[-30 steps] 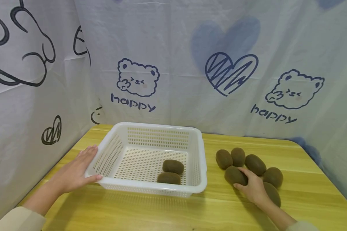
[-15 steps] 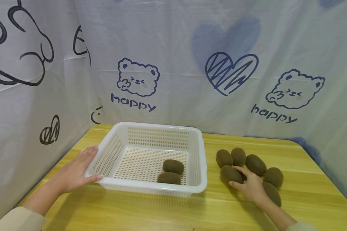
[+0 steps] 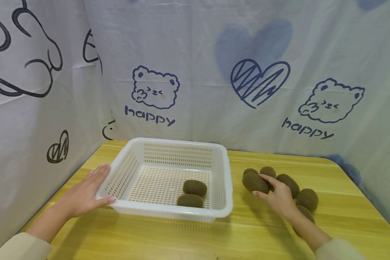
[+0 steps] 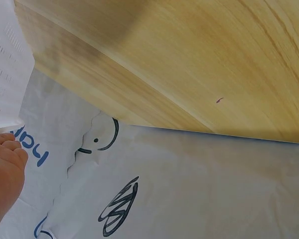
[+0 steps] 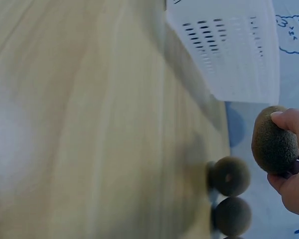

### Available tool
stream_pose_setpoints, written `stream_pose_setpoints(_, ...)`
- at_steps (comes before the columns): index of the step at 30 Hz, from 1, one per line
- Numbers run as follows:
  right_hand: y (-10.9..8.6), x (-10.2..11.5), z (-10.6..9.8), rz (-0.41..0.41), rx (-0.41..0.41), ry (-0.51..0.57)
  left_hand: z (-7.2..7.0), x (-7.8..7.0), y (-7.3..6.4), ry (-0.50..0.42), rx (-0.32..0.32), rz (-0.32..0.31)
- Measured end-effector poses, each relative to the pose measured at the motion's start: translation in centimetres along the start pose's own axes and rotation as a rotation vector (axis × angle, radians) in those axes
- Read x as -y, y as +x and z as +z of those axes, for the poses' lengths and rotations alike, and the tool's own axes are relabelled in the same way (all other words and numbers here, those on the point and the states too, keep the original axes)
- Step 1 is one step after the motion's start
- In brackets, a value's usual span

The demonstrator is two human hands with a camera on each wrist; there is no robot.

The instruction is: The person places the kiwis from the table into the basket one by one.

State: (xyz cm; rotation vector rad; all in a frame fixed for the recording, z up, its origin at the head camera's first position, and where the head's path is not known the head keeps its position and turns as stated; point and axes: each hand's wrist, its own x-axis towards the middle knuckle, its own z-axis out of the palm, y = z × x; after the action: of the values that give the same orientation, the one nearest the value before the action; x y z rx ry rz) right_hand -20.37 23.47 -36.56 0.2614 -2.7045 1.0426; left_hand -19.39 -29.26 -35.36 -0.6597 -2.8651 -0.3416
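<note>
My right hand [image 3: 281, 196] grips a brown fuzzy kiwi [image 3: 255, 182] between thumb and fingers. In the right wrist view that kiwi [image 5: 275, 141] is lifted above the table, and the thumb lies across its side. A white perforated plastic basket [image 3: 229, 180] stands left of it, with two kiwis [image 3: 195, 187] lying in its right part. On the basket's left side rests my left hand [image 3: 84, 193], fingers straight along the rim and thumb stretched to the front corner. Only part of this hand [image 4: 7, 172] shows in the left wrist view, touching the basket [image 4: 7, 74].
Several loose kiwis [image 3: 307, 199] lie in a curved group on the right of the wood-grain table [image 3: 143, 238]. One sits partly hidden behind the held kiwi, another partly behind the right wrist. Printed white cloth [image 3: 198, 108] hangs behind and to the left.
The right hand has lifted its kiwi off the table and moved it slightly up and to the left, away from the group. The left hand and the basket have stayed put.
</note>
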Motion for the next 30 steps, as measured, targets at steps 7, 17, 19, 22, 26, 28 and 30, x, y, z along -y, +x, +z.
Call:
stream_pose_setpoints(7, 1.3, 2.2, -0.5, -0.023, -0.011, -0.042, 0.3, -0.1, 0.2, 0.009, -0.011, 0.010)
stream_pose_setpoints(17, 3.4, 4.8, -0.1, -0.067, -0.009, 0.001, 0.4, -0.1, 0.3, 0.018, -0.025, 0.021)
stream_pose_setpoints(19, 3.8, 5.3, 0.1, -0.071, -0.010, 0.001, 0.4, -0.1, 0.3, 0.015, -0.024, 0.020)
stream_pose_setpoints(22, 4.4, 6.0, 0.6, -0.093, -0.003, 0.038, 0.4, -0.1, 0.3, 0.015, -0.026, 0.023)
stream_pose_setpoints(26, 5.3, 6.9, 1.4, -0.146, 0.018, 0.107, 0.4, 0.0, 0.2, 0.019, -0.036, 0.028)
stream_pose_setpoints(28, 5.7, 7.3, 1.9, -0.167, 0.029, 0.120, 0.4, 0.1, 0.1, 0.018, -0.036, 0.027)
stream_pose_setpoints(30, 6.0, 7.7, 2.4, -0.175, 0.049, 0.135, 0.4, 0.2, 0.1, 0.018, -0.034, 0.023)
